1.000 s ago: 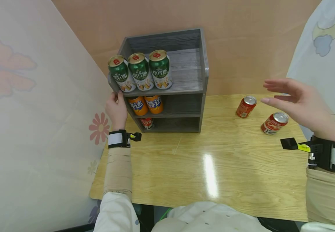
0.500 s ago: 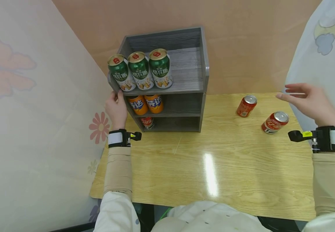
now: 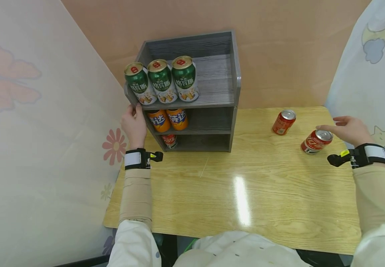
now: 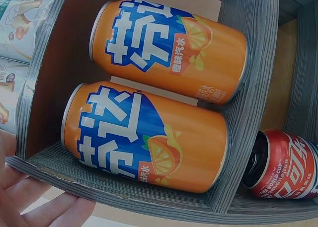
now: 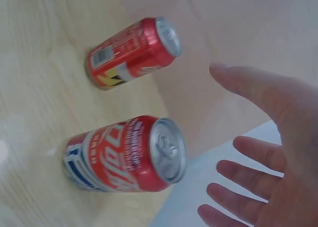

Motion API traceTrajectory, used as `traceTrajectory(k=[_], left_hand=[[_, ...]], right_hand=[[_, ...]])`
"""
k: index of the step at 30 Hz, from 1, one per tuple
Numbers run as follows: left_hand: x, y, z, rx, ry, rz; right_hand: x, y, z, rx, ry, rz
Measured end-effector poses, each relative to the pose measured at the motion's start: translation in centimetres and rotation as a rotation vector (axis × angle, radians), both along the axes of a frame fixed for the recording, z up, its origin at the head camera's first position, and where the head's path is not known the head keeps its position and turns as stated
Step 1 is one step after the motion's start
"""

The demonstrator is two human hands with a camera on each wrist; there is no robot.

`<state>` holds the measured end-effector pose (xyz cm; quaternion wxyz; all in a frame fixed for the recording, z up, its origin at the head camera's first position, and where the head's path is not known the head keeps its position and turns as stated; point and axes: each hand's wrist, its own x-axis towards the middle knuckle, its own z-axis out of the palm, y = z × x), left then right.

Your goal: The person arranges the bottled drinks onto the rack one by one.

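My left hand (image 3: 133, 128) grips the left side panel of a grey wooden three-tier shelf (image 3: 213, 79); the left wrist view shows its fingers (image 4: 54, 207) along the panel's outer face. Over at the right, my right hand (image 3: 353, 130) hovers beside a red cola can (image 3: 313, 144), thumb and fingers spread apart. In the right wrist view a gap separates this hand from that can (image 5: 117, 160). A second red can (image 3: 281, 124) stands farther back on the table. Both loose cans are upright.
Three green-and-white cans (image 3: 161, 87) line the top tier's left side. Two orange soda cans (image 4: 149, 137) fill the middle tier's left part, and a red can (image 4: 285, 165) sits in the bottom tier. The wooden table (image 3: 279, 200) meets a patterned curtain (image 3: 379, 92) at right.
My right hand first drew back to the right, then came down beside the nearer red can. The left hand has stayed on the shelf's side, and the cans stand where they were.
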<state>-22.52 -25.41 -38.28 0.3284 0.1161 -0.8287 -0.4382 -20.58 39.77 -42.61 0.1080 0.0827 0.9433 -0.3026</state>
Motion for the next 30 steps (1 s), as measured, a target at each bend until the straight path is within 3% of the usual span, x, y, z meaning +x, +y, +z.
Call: traceTrajectory(k=[5, 13, 19, 30], left_hand=[[0.1, 0.0, 0.1, -0.012, 0.006, 0.0], [0.2, 0.1, 0.1, -0.011, 0.012, 0.0], [0.1, 0.1, 0.0, -0.01, 0.018, 0.003], [0.3, 0.2, 0.2, 0.01, 0.009, -0.011]], right_hand=[[-0.2, 0.6, -2.9, 0.016, 0.011, 0.002], [0.1, 0.7, -7.2, 0.019, 0.033, -0.103], [0.5, -0.2, -8.4, -0.017, 0.06, -0.191], [1.1, -1.7, -9.4, -0.032, 0.119, -0.246]])
